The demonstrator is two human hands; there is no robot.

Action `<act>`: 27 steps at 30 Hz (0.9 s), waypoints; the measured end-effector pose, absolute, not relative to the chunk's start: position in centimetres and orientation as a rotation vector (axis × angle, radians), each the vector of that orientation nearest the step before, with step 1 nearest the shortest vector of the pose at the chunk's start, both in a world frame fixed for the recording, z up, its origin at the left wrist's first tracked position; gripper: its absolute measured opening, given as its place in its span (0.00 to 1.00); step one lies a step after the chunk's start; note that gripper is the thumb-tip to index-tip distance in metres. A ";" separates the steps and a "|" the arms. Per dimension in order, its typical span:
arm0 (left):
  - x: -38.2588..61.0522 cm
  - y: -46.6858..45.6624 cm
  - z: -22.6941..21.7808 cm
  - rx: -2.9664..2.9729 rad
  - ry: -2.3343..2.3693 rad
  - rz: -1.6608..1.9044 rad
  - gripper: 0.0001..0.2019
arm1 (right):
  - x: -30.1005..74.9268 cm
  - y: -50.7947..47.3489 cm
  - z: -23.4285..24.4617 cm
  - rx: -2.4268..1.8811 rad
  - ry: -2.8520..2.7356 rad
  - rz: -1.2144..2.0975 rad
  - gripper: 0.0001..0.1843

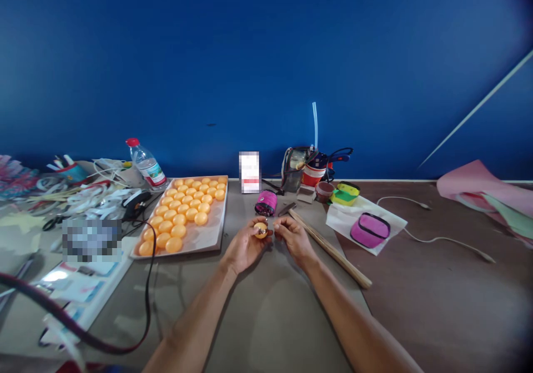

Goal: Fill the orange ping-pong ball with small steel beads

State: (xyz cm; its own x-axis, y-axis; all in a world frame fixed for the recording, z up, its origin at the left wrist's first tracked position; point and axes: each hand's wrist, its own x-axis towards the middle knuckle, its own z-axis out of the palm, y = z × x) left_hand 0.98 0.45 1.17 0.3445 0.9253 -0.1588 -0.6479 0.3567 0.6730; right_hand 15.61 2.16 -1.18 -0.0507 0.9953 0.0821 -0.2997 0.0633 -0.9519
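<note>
My left hand (245,245) is closed around an orange ball (260,229), held just above the table in the middle. My right hand (293,235) sits right beside it, its fingers pinched together at the ball's right side; what they hold is too small to make out. A white tray (208,242) with several orange balls (183,211) in rows lies to the left of my left hand.
A pink roll (266,202) stands just beyond my hands. A long wooden stick (331,248) lies to the right, with a pink pouch (370,230) on white paper. A water bottle (145,164), cups, cables and paper clutter line the back and left.
</note>
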 end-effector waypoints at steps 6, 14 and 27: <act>1.2 0.5 1.0 0.622 0.589 1.118 0.20 | 15.5 2.1 -1.1 -0.867 -1.038 1.396 0.13; 0.8 0.7 0.6 0.667 0.661 1.189 0.18 | 15.6 2.0 -0.6 -0.851 -1.051 1.434 0.13; 0.7 0.7 0.2 0.750 0.696 1.146 0.15 | 15.4 1.9 -0.9 -0.922 -1.148 1.392 0.10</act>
